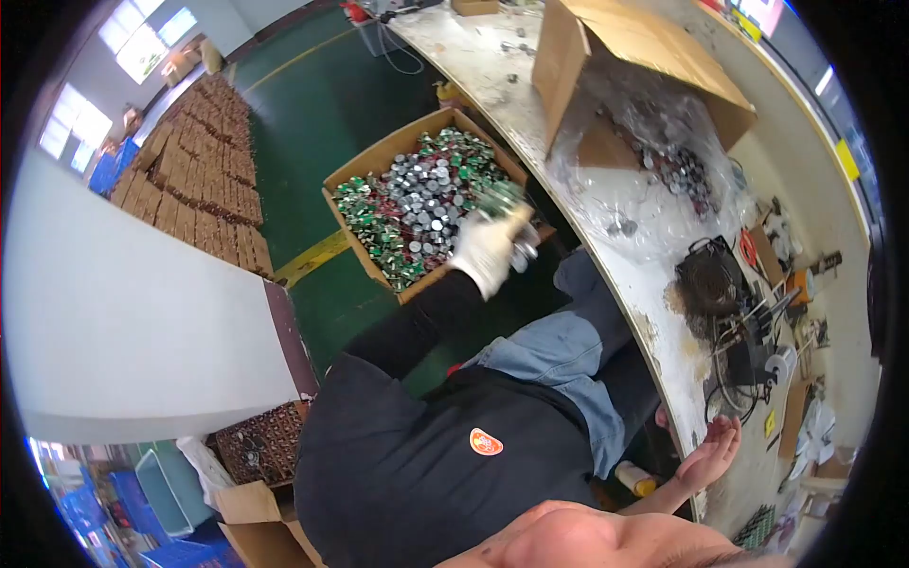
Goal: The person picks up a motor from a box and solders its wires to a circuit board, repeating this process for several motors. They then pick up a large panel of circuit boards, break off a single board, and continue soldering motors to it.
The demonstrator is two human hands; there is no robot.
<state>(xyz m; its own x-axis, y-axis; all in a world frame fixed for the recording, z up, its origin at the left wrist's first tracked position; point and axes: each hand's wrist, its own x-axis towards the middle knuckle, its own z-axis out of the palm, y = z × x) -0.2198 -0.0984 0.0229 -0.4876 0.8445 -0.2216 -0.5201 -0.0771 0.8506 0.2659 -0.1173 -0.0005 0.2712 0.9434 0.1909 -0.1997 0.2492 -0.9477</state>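
"Fingers on the gloved left hand (481, 256): what are they doing?"

"They're blurred, bent over the near right edge of a floor-side cardboard box (377, 156). Some silver pieces (523, 254) show right beside them, but I can't tell how far the fingers are closed or whether they grip anything."

"And the right hand (708, 454)?"

"Bare, palm turned upward, fingers loosely curled and well apart from the thumb. I see nothing in it. It's by the edge of the white table (653, 284)."

"Where are the small parts?"

"Heaped inside the box: silver round ones (431, 194) in the middle, green ones (365, 208) around them toward the sides."

"Anything on the table?"

"An open carton (653, 43) tipped on its side, with a clear plastic bag (589, 175) spilling from its mouth. More silver parts (691, 175) lie in the bag. Nearer the person is a black fan (710, 275)."
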